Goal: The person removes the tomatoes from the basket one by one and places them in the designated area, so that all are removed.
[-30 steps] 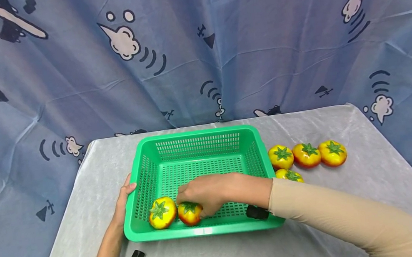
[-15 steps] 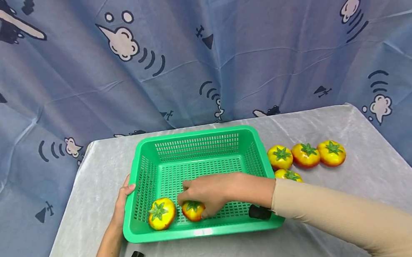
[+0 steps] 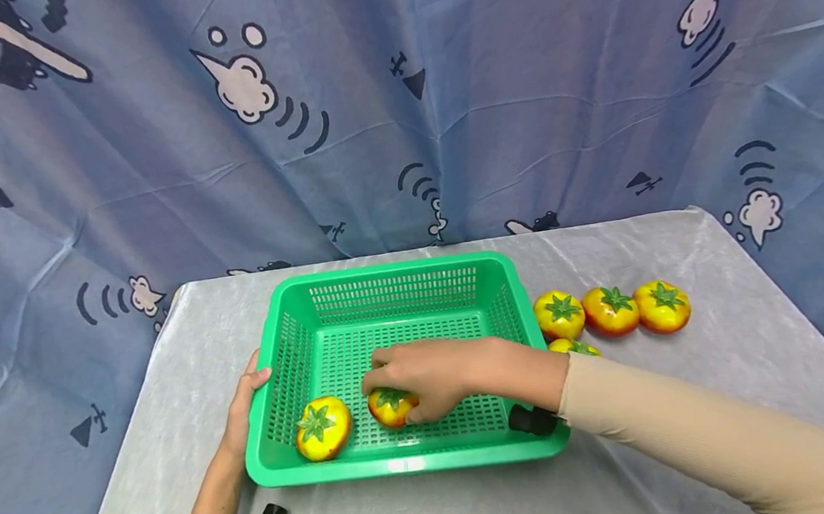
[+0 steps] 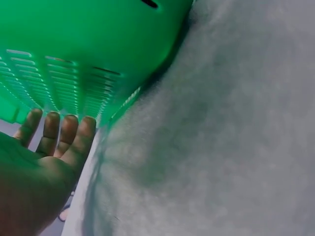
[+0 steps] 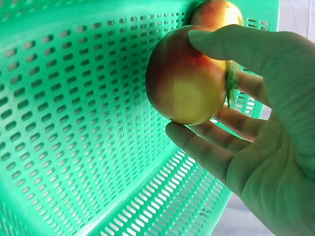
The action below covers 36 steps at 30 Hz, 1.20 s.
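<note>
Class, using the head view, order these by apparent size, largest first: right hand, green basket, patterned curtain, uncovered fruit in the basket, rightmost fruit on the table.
1. Patterned curtain
2. Green basket
3. Right hand
4. Uncovered fruit and rightmost fruit: too alike to rank; the uncovered one may be nearer the camera.

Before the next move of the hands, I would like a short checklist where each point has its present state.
1. Right hand gripping the held fruit: ok, thumb and fingers are around it.
2. Left hand at the green basket: ok, it is at the left side.
3. Held fruit apart from the corner fruit: ok, a gap shows.
4. Held fruit clear of the basket floor: cannot tell.
5. Fruits outside all fully visible: not ok, the right sleeve partly covers one.
</note>
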Each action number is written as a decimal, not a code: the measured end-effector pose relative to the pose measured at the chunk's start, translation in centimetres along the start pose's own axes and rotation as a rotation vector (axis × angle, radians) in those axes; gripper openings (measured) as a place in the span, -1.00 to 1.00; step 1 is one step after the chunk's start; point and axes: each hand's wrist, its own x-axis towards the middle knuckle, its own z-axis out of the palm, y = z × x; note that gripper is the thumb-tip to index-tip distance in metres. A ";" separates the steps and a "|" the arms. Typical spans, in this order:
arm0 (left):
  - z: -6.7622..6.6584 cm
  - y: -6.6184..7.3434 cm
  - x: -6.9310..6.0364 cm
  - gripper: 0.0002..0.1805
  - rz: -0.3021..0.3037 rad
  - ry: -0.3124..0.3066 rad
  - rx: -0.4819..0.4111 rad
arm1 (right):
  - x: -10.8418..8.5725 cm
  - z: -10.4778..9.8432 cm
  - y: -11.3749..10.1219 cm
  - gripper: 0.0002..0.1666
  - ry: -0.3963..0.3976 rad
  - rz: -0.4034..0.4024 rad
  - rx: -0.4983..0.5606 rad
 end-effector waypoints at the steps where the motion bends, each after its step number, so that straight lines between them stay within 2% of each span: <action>1: 0.0 0.0 0.0 -0.28 -0.003 0.000 0.002 | -0.1 0.0 0.1 -0.36 0.003 0.005 0.008; 10: 0.3 -0.1 0.2 -0.28 0.011 0.025 -0.024 | -1.5 -0.3 0.7 -0.35 0.035 0.014 0.049; 15: 0.2 -0.3 0.2 -0.27 0.034 0.012 -0.020 | -2.3 -0.5 0.9 -0.35 0.069 0.024 0.068; 21: 0.1 -0.2 0.2 -0.25 0.026 -0.001 -0.016 | -3.3 -0.8 0.9 -0.32 0.108 0.054 0.077; 30: 0.3 -0.1 0.2 -0.25 0.027 -0.006 -0.023 | -5.4 -1.0 1.5 -0.33 0.215 0.053 0.102; 36: 0.4 -0.2 0.1 -0.29 0.031 -0.007 -0.048 | -7.2 -1.3 2.2 -0.32 0.268 0.083 0.102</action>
